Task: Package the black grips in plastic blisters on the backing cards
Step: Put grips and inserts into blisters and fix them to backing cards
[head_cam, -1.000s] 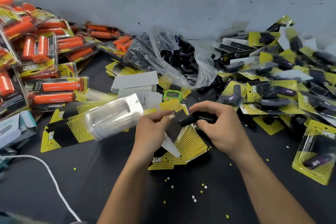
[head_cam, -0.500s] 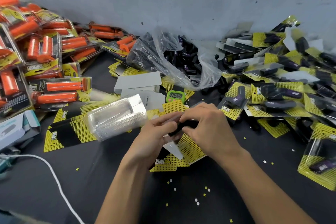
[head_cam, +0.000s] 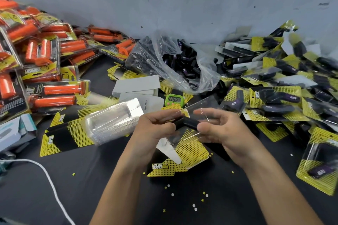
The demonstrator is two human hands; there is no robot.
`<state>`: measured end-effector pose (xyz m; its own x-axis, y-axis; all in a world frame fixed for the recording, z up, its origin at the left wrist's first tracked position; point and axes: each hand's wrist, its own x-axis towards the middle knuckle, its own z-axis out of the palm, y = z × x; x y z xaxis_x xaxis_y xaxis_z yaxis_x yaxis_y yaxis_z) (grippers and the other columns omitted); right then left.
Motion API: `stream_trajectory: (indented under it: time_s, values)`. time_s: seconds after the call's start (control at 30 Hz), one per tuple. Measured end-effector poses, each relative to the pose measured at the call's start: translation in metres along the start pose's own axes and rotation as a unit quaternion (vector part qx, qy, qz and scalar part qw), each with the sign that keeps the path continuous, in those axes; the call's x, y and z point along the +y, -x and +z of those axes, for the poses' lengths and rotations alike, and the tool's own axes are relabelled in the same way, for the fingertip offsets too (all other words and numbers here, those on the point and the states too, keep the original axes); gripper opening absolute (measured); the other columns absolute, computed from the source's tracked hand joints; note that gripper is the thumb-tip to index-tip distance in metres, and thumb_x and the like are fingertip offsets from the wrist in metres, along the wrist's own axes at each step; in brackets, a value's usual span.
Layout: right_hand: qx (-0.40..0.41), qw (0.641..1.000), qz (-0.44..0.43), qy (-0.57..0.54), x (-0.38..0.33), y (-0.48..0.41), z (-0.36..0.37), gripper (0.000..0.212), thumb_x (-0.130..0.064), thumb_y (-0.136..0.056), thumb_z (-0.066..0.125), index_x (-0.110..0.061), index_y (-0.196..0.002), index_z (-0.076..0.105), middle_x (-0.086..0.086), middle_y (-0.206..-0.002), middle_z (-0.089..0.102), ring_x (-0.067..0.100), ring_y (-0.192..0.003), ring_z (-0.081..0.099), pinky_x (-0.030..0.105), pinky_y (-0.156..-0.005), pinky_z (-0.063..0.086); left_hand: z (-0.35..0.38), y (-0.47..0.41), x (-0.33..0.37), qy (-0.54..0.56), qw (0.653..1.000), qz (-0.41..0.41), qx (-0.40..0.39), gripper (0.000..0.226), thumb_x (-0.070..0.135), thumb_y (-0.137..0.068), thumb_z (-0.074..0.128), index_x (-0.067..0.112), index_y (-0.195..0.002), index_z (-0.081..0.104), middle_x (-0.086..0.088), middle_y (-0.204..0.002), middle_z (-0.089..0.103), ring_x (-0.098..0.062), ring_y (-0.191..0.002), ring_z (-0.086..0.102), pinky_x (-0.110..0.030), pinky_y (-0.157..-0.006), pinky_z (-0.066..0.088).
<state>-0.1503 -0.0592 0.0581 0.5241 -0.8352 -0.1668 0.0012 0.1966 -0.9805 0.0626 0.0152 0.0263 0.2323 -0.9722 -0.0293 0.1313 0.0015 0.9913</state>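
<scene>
Two bare forearms reach over the dark counter [head_cam: 54, 197]. Just above a yellow-dotted backing card [head_cam: 192, 153], a black grip [head_cam: 186, 123] lies crosswise between both hands. The left hand [head_cam: 155, 129] pinches its left end with curled fingers. The right hand [head_cam: 225, 133] holds a clear blister [head_cam: 201, 107] around the grip, thumb touching its right end. Farther left lies a stack of blisters [head_cam: 113, 120].

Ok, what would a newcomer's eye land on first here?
At centre, the left hand and right hand hold a black grip against a clear blister. Orange packaged grips heap on the left, black packaged grips on the right; a green timer sits beyond the hands.
</scene>
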Motion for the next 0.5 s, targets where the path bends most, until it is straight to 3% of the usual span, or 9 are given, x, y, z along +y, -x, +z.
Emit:
stream_trajectory:
  time_s: [0.1, 0.2, 0.3, 0.4, 0.5]
  values:
    - [0.047, 0.997, 0.024, -0.058, 0.009, 0.003, 0.010, 0.020, -0.002, -0.087, 0.075, -0.007, -0.107, 0.075, 0.013, -0.083, 0.076, 0.020, -0.070, 0.074, 0.025, -0.061, 0.060, 0.011, -0.001, 0.001, 0.090, 0.995, -0.008, 0.035, 0.050, -0.003, -0.076, 0.072, 0.023, -0.119, 0.078, -0.006, -0.119, 0.077, -0.024, -0.111, 0.074, -0.027, -0.087, 0.060]
    - [0.142, 0.977, 0.033, -0.155, 0.015, 0.002, 0.023, 0.011, 0.004, -0.090, 0.071, -0.002, -0.098, 0.074, 0.016, -0.081, 0.075, 0.024, -0.067, 0.074, 0.025, -0.059, 0.059, 0.025, -0.002, 0.000, 0.203, 0.976, -0.027, 0.070, 0.054, 0.005, -0.080, 0.072, 0.015, -0.132, 0.066, -0.013, -0.124, 0.074, -0.027, -0.109, 0.075, -0.030, -0.082, 0.062]
    - [0.182, 0.945, 0.050, -0.269, 0.019, 0.000, 0.032, 0.009, 0.005, -0.090, 0.069, 0.002, -0.098, 0.071, 0.019, -0.079, 0.075, 0.025, -0.066, 0.075, 0.026, -0.058, 0.060, 0.032, 0.002, -0.001, 0.244, 0.970, -0.010, -0.014, 0.060, 0.009, -0.083, 0.071, 0.013, -0.142, 0.059, -0.018, -0.135, 0.068, -0.033, -0.121, 0.068, -0.038, -0.095, 0.059]
    - [0.184, 0.916, 0.062, -0.350, 0.021, -0.001, 0.037, 0.018, 0.005, -0.088, 0.069, 0.007, -0.106, 0.067, 0.023, -0.082, 0.074, 0.028, -0.069, 0.076, 0.028, -0.059, 0.061, 0.026, 0.006, -0.003, 0.193, 0.975, 0.026, -0.108, 0.084, -0.006, -0.078, 0.066, 0.023, -0.154, 0.045, -0.018, -0.146, 0.059, -0.043, -0.134, 0.057, -0.054, -0.115, 0.043]
    - [0.204, 0.909, 0.069, -0.358, 0.025, -0.001, 0.041, 0.017, 0.006, -0.089, 0.068, 0.006, -0.106, 0.068, 0.023, -0.083, 0.075, 0.028, -0.072, 0.076, 0.029, -0.061, 0.062, 0.025, 0.003, -0.003, 0.145, 0.982, 0.026, -0.120, 0.091, -0.016, -0.079, 0.060, 0.032, -0.154, 0.044, -0.018, -0.145, 0.060, -0.043, -0.134, 0.057, -0.053, -0.117, 0.040]
